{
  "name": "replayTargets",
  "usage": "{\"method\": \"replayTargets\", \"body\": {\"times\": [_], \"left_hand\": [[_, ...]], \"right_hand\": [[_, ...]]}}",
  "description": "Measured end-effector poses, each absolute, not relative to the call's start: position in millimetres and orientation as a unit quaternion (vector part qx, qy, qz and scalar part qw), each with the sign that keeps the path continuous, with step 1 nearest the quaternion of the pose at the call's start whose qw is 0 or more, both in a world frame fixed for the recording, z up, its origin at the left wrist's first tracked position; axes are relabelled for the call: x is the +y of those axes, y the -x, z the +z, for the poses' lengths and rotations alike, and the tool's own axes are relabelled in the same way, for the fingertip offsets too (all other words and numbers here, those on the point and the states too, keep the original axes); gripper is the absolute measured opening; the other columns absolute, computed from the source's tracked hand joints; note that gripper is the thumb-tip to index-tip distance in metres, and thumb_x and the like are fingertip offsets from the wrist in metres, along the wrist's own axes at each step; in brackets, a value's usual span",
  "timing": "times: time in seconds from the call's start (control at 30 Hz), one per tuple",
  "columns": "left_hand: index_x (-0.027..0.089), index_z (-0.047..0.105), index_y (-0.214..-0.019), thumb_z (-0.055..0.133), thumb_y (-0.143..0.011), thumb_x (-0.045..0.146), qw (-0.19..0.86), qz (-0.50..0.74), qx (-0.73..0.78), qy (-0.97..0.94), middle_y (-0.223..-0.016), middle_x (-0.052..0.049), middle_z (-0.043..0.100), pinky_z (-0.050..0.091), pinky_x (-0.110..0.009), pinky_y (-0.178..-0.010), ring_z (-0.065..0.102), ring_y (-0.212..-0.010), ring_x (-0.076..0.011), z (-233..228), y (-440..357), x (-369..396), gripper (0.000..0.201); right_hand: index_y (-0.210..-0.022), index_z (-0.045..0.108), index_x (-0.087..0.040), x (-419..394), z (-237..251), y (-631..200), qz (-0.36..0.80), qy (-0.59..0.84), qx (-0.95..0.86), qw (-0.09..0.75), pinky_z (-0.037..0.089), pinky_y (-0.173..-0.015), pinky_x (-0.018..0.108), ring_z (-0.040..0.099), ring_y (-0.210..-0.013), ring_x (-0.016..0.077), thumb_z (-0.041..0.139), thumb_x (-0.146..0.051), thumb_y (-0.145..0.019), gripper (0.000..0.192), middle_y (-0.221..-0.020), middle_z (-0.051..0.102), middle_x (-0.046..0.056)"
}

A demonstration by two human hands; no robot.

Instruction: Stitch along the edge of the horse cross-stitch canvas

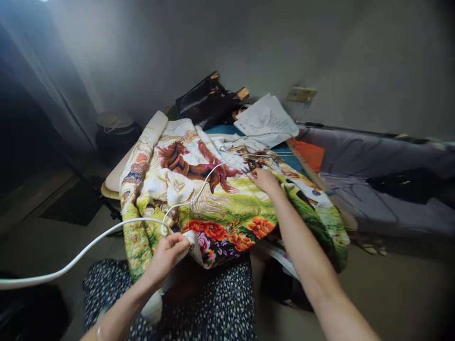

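A large cross-stitch cloth (256, 201) with brown horses, green grass and orange flowers lies in folds before me, its near edge hanging down. My left hand (169, 255) is closed in a pinch at this lower edge, where the pale backing curls up. Farther up, my right hand (266, 181) rests on the cloth beside a dark stitched patch, its fingers drawn together. Whatever is between those fingertips is too small to make out. Several loose pale threads (273, 154) stretch across the cloth just beyond the right hand.
A white cable (88, 241) runs from the left and loops over the cloth. Behind lie a black bag (202, 102) and a white printed plastic bag (266, 121). An orange piece (309, 154) sits near a grey-covered couch (355, 199). Patterned fabric (220, 303) covers my lap.
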State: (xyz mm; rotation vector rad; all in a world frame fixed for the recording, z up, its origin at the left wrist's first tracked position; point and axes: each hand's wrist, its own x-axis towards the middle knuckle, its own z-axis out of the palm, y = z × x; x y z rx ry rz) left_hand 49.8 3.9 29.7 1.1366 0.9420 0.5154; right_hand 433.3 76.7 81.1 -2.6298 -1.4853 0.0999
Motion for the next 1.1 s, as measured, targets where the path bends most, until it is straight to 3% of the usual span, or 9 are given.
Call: {"method": "replayTargets", "body": {"times": [0.17,0.23,0.3,0.4,0.47,0.5,0.63,0.83,1.1], "left_hand": [[0.008,0.045,-0.077,0.069,-0.066,0.05,0.757,0.241,0.42,-0.438,-0.067,0.0,0.041,0.02,-0.018,-0.054,0.031,-0.058,-0.0039,37,-45,2,0.049],[0.008,0.045,-0.077,0.07,-0.066,0.05,0.762,0.248,0.419,-0.426,-0.068,0.0,0.042,0.021,-0.017,-0.054,0.033,-0.058,-0.0036,39,-44,2,0.05],[0.008,0.045,-0.077,0.069,-0.067,0.05,0.761,0.249,0.42,-0.428,-0.066,0.0,0.042,0.021,-0.017,-0.053,0.032,-0.057,-0.0034,38,-43,2,0.049],[0.009,0.044,-0.077,0.07,-0.067,0.05,0.771,0.247,0.409,-0.421,-0.065,0.001,0.042,0.021,-0.017,-0.052,0.033,-0.055,-0.0031,37,-43,3,0.05],[0.01,0.043,-0.077,0.072,-0.066,0.049,0.78,0.249,0.401,-0.41,-0.066,0.001,0.041,0.021,-0.017,-0.052,0.033,-0.055,-0.0029,37,-44,3,0.05],[0.01,0.042,-0.077,0.072,-0.066,0.049,0.782,0.25,0.398,-0.409,-0.066,0.001,0.042,0.021,-0.017,-0.052,0.034,-0.055,-0.0029,38,-44,3,0.05],[0.009,0.043,-0.078,0.069,-0.07,0.048,0.776,0.24,0.38,-0.443,-0.068,0.0,0.041,0.021,-0.017,-0.053,0.033,-0.057,-0.0032,41,-42,2,0.047],[0.009,0.043,-0.079,0.069,-0.07,0.048,0.774,0.235,0.376,-0.452,-0.071,-0.001,0.042,0.024,-0.017,-0.055,0.035,-0.061,-0.0044,42,-38,0,0.048],[0.01,0.041,-0.077,0.069,-0.072,0.047,0.778,0.217,0.378,-0.452,-0.067,0.001,0.038,0.022,-0.017,-0.053,0.031,-0.058,-0.0033,41,-35,1,0.046]], "right_hand": [[-0.108,0.057,-0.003,73,79,-429,-0.01,0.869,-0.492,0.045,0.037,-0.072,0.039,0.056,-0.094,0.0363,0.052,-0.024,-0.084,0.032,-0.092,0.056,0.022],[-0.114,0.052,-0.007,53,91,-412,-0.092,0.875,-0.466,0.098,0.038,-0.073,0.043,0.055,-0.092,0.0368,0.045,-0.029,-0.087,0.036,-0.092,0.055,0.021],[-0.114,0.054,-0.014,23,101,-386,-0.13,0.85,-0.461,0.219,0.037,-0.072,0.042,0.055,-0.085,0.0305,0.037,-0.046,-0.09,0.043,-0.089,0.056,0.016],[-0.093,0.06,-0.015,-25,94,-333,0.073,0.731,-0.595,0.326,0.034,-0.058,0.029,0.048,-0.063,0.0178,0.029,-0.071,-0.085,0.065,-0.073,0.055,0.011],[-0.074,0.055,-0.014,-49,75,-295,0.239,0.67,-0.659,0.243,0.029,-0.055,0.027,0.044,-0.056,0.0146,0.027,-0.075,-0.083,0.067,-0.063,0.051,0.007],[-0.077,0.054,-0.015,-56,64,-278,0.269,0.655,-0.678,0.195,0.027,-0.055,0.026,0.045,-0.057,0.0142,0.028,-0.073,-0.084,0.064,-0.063,0.052,0.005],[-0.078,0.053,-0.016,-61,33,-235,0.272,0.616,-0.731,0.107,0.021,-0.059,0.025,0.048,-0.065,0.0131,0.028,-0.061,-0.091,0.053,-0.068,0.055,0.002],[-0.08,0.058,-0.02,-48,39,-224,0.248,0.615,-0.74,0.112,0.018,-0.057,0.024,0.044,-0.06,0.0098,0.041,-0.06,-0.086,0.045,-0.067,0.055,0.0],[-0.059,0.049,-0.012,-45,39,-215,0.272,0.589,-0.745,0.155,0.016,-0.053,0.024,0.031,-0.051,0.0067,0.042,-0.058,-0.086,0.053,-0.052,0.038,0.0]]}}
